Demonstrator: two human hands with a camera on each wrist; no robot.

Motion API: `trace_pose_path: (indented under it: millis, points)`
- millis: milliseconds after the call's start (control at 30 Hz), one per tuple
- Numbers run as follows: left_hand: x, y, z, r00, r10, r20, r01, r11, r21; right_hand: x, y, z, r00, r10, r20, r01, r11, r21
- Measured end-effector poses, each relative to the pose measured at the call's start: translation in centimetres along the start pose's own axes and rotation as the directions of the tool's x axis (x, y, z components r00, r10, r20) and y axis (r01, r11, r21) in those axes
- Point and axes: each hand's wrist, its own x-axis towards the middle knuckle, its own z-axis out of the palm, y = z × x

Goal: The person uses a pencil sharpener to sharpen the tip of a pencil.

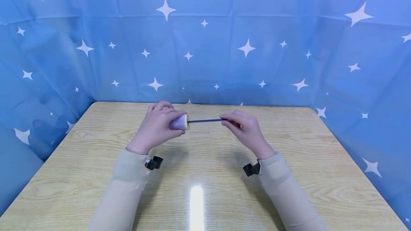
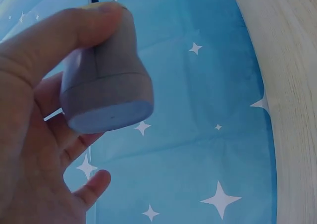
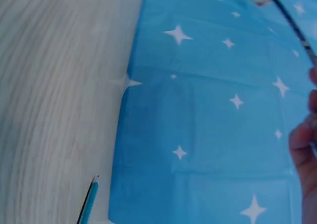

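My left hand [image 1: 157,126] grips a lilac pencil sharpener [image 1: 178,123] with a pale yellow rim, held on its side above the table. In the left wrist view the thumb presses along the sharpener [image 2: 110,92], whose flat base shows. A dark pencil [image 1: 207,121] runs level from the sharpener's rim to my right hand [image 1: 247,130], which pinches its far end between thumb and fingers. The right wrist view shows the same pencil [image 3: 292,26] slanting up to the blurred rim; its tip is hidden inside the sharpener.
Beneath both hands spreads a wood-grain table [image 1: 205,152], with a bright glare patch near its front. A pointed teal pencil [image 3: 90,204] shows low in the right wrist view. Blue star-patterned cloth [image 1: 205,38] hangs behind and along both sides.
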Motion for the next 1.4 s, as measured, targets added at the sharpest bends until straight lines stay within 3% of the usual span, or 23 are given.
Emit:
trace_pose_path:
  millis: [100,233,600,733,800,867,933,1033,1100,1167,1233,1300,1333,1400]
  points:
    - [0.0,0.0,0.0,1.0,0.011,0.0,-0.011,1.0,0.016,-0.2,0.3,0.3,0.993,-0.117,-0.009,0.116,0.992,-0.042]
    - [0.1,0.2,0.2,0.998,0.046,-0.032,-0.043,0.996,0.084,-0.7,0.9,0.5,0.986,-0.164,0.004,0.164,0.981,-0.103]
    - [0.2,0.4,0.3,0.989,0.088,-0.123,-0.068,0.985,0.158,-0.6,0.4,0.5,0.985,-0.173,-0.004,0.171,0.975,-0.141]
    - [0.2,0.6,0.3,0.98,0.123,-0.159,-0.091,0.977,0.195,-0.5,0.3,0.5,0.996,-0.092,-0.02,0.089,0.989,-0.115]
    - [0.3,0.8,0.3,0.971,0.15,-0.188,-0.106,0.968,0.225,-0.4,0.1,0.5,1.0,0.013,-0.018,-0.014,0.996,-0.088]
    - [0.3,1.0,0.4,0.958,0.183,-0.221,-0.121,0.957,0.265,-0.3,0.0,0.5,0.989,0.15,0.002,-0.15,0.987,-0.056]
    - [0.4,1.2,0.4,0.944,0.213,-0.253,-0.131,0.943,0.305,-0.3,-0.1,0.4,0.951,0.306,0.042,-0.306,0.952,-0.015]
    - [0.5,1.5,0.6,0.927,0.24,-0.287,-0.131,0.927,0.351,-0.1,-0.3,0.2,0.843,0.52,0.137,-0.532,0.844,0.072]
    - [0.5,1.7,0.6,0.924,0.245,-0.294,-0.128,0.922,0.366,0.0,-0.3,0.0,0.759,0.615,0.215,-0.648,0.746,0.153]
    - [0.6,1.8,0.7,0.924,0.249,-0.29,-0.128,0.916,0.381,0.2,-0.3,-0.3,0.671,0.674,0.308,-0.741,0.623,0.251]
    - [0.6,1.9,0.8,0.926,0.255,-0.278,-0.133,0.91,0.394,0.3,-0.1,-0.5,0.606,0.691,0.393,-0.795,0.512,0.325]
    - [0.6,2.0,0.9,0.928,0.261,-0.265,-0.139,0.904,0.403,0.4,0.0,-0.7,0.559,0.693,0.456,-0.827,0.424,0.369]
    - [0.6,2.0,1.0,0.93,0.26,-0.259,-0.141,0.905,0.401,0.4,0.1,-0.7,0.548,0.69,0.472,-0.833,0.402,0.38]
    - [0.6,2.0,1.0,0.936,0.249,-0.249,-0.138,0.91,0.391,0.3,0.1,-0.8,0.554,0.692,0.464,-0.829,0.405,0.386]
